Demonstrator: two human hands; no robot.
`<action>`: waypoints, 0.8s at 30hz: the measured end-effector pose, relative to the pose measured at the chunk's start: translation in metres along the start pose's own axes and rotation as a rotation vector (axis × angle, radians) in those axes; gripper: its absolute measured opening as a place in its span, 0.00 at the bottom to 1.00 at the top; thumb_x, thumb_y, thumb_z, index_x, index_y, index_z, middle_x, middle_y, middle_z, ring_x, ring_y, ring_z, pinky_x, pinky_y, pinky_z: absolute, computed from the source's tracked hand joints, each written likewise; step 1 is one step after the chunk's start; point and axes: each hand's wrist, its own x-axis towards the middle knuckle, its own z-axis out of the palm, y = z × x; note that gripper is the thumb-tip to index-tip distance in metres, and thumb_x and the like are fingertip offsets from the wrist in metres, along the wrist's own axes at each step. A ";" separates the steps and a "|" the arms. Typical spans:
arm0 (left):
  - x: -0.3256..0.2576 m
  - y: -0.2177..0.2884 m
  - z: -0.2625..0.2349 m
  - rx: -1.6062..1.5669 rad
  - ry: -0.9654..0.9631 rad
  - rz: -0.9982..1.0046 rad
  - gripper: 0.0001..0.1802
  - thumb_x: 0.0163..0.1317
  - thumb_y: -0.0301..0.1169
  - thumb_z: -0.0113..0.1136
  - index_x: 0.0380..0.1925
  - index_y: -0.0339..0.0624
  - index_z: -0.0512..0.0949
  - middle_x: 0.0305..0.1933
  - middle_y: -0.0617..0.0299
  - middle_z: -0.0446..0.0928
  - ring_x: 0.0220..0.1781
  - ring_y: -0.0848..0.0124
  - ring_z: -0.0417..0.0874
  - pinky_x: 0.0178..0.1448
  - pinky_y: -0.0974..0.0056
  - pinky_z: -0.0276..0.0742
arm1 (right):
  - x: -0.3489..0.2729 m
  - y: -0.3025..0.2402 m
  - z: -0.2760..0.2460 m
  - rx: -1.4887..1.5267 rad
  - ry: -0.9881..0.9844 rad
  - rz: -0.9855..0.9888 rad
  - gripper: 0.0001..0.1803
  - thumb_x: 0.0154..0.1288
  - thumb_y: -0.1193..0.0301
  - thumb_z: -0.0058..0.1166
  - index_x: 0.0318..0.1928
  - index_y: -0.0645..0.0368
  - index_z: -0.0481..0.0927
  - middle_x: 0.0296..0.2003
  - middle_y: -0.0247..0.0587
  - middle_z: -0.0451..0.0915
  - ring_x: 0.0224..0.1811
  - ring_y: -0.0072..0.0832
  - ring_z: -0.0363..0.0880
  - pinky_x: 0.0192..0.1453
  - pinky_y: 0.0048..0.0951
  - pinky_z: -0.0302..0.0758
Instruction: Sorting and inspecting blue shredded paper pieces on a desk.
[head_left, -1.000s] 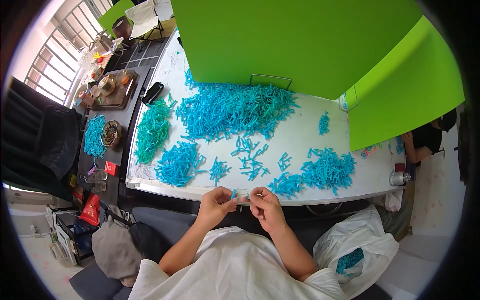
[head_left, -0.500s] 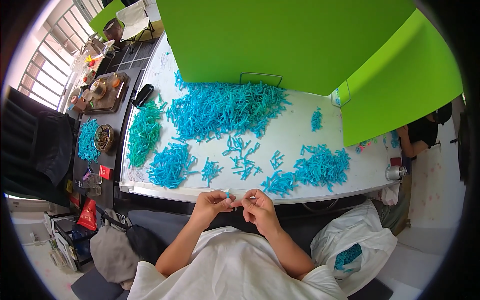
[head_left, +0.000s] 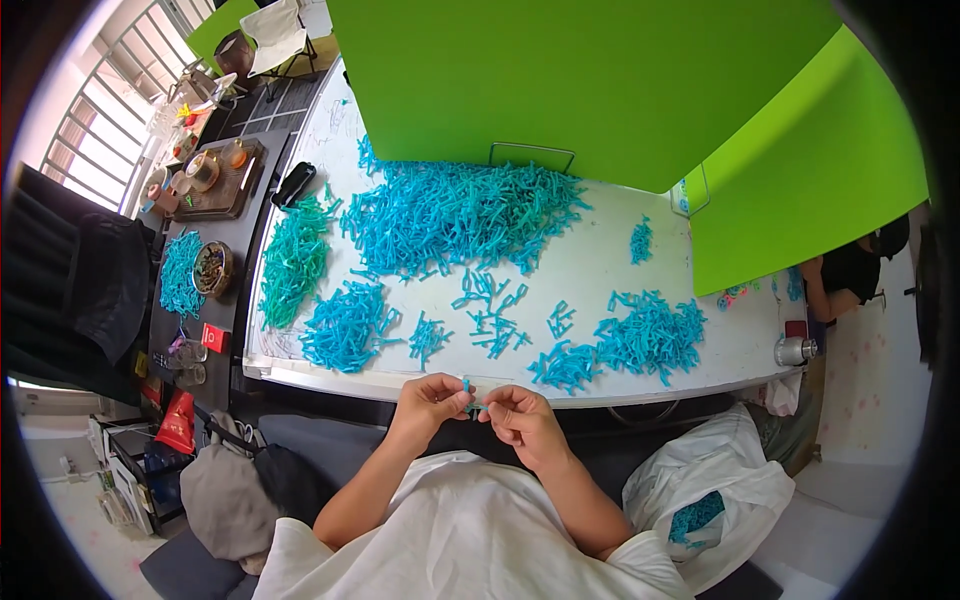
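Left hand and right hand pinch 1 small blue plastic piece together, fingers narrow, at white table edge.

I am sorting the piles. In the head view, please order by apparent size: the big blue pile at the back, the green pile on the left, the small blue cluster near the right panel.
1. Big blue pile
2. Green pile
3. Small blue cluster
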 end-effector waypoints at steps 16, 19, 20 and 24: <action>0.000 0.001 0.007 -0.023 -0.034 0.000 0.06 0.66 0.27 0.68 0.34 0.35 0.83 0.38 0.58 0.86 0.35 0.73 0.83 0.37 0.69 0.80 | 0.006 0.009 0.003 -0.096 0.020 -0.074 0.03 0.67 0.78 0.63 0.38 0.63 0.80 0.32 0.42 0.86 0.21 0.12 0.67 0.25 0.16 0.60; 0.000 -0.006 0.009 0.075 0.006 0.061 0.05 0.65 0.26 0.69 0.32 0.35 0.83 0.34 0.59 0.85 0.32 0.75 0.83 0.34 0.71 0.78 | 0.006 0.009 0.009 -0.276 0.058 -0.167 0.03 0.66 0.79 0.62 0.37 0.64 0.80 0.31 0.43 0.86 0.22 0.14 0.69 0.25 0.16 0.61; 0.000 -0.009 0.010 0.169 0.037 0.113 0.06 0.65 0.25 0.69 0.31 0.35 0.82 0.31 0.60 0.84 0.30 0.76 0.82 0.32 0.71 0.78 | 0.008 0.010 0.009 -0.275 0.060 -0.168 0.03 0.66 0.79 0.62 0.37 0.64 0.80 0.31 0.43 0.86 0.22 0.14 0.69 0.25 0.16 0.61; 0.001 -0.013 0.015 0.214 0.052 0.151 0.07 0.64 0.23 0.69 0.28 0.36 0.81 0.27 0.62 0.83 0.27 0.78 0.81 0.30 0.72 0.77 | 0.015 0.013 -0.001 -0.088 0.033 -0.032 0.04 0.63 0.83 0.62 0.36 0.64 0.79 0.30 0.45 0.85 0.22 0.15 0.72 0.23 0.16 0.60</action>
